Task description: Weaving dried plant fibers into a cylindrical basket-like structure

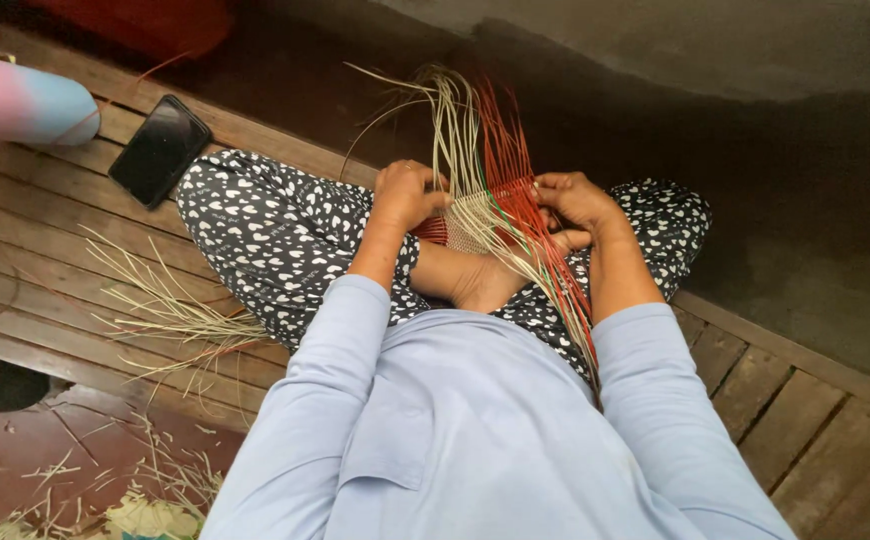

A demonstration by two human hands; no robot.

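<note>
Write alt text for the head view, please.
Seen from above, a seated person's left hand and right hand grip a half-woven mat of red and pale strips on their lap. A dark phone lies on the wooden platform.

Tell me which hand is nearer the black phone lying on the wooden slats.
The left hand. It grips the woven strips on the side toward the black phone, though well apart from it across the patterned knee. The right hand holds the weave's far side, farther still.
</note>
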